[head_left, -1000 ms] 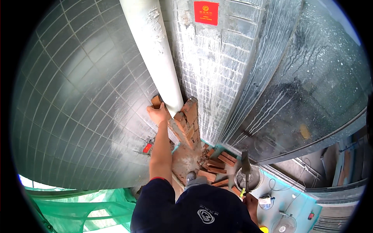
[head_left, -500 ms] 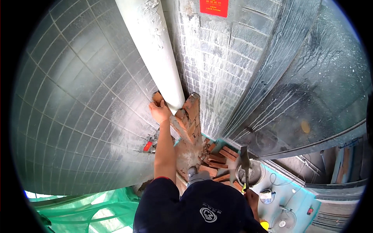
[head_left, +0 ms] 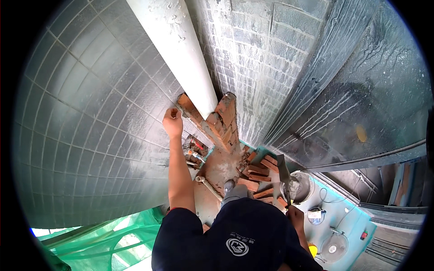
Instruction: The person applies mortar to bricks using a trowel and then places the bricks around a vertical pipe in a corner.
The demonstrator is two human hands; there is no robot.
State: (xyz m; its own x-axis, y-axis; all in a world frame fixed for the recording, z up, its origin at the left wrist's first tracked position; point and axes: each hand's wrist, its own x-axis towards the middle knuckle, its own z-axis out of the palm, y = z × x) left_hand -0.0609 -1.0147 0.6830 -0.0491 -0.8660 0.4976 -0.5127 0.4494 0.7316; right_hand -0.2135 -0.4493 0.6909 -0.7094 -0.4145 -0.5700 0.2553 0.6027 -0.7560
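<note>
My left hand (head_left: 172, 122) reaches out to the tiled wall and grips the end of a red brick (head_left: 189, 108). That brick lies on top of a low brick stack (head_left: 222, 121) built around the foot of a thick white pipe (head_left: 174, 49). Low at the right, beside my dark shirt, my right hand (head_left: 296, 215) holds a trowel (head_left: 285, 177) with its blade pointing up. Mortar smears cover the stack's upper faces.
Loose red bricks (head_left: 258, 174) lie on the ledge below the stack, with a round bucket (head_left: 306, 186) beside them. Grey tiled walls (head_left: 90, 135) close in left and behind. Green netting (head_left: 104, 239) hangs at lower left. A thin pipe (head_left: 209, 187) lies near my foot.
The view has tilted downward, and the red sign on the wall has left the picture. My left hand stays at the brick, shifted slightly left. The trowel hand barely moved.
</note>
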